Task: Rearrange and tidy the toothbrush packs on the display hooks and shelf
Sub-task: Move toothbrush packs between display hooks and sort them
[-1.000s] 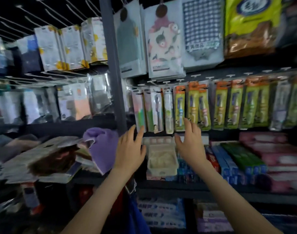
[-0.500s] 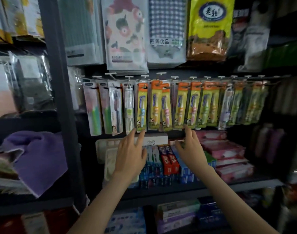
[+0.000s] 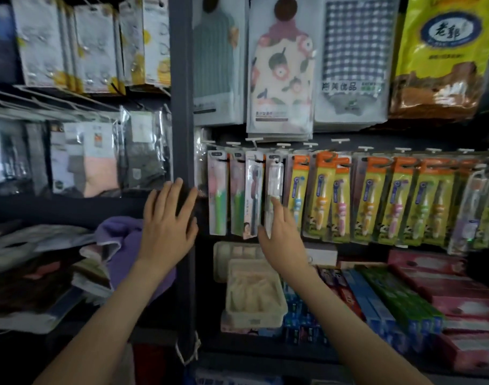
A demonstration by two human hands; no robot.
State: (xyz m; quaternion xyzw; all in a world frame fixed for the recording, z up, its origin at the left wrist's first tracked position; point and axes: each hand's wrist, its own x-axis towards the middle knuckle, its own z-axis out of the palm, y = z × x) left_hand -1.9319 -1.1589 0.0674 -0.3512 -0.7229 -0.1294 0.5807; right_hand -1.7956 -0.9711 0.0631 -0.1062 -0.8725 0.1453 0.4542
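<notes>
On hooks, toothbrush packs (image 3: 329, 195) hanging upright

White-tipped display hooks (image 3: 339, 140) carried toothbrush packs (image 3: 372, 198) side by side, clear ones at the left, orange-topped ones to the right. Below, the dark shelf (image 3: 265, 354) bore a cream basket (image 3: 254, 290) at its left, blue and green toothpaste boxes (image 3: 390, 301) beside it, and pink boxes (image 3: 446, 284) at the right.

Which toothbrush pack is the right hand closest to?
The clear pack with the white brush, fourth from the left on the hooks. The right hand reaches it with its fingertips, while the orange-topped packs hang further right.
</notes>
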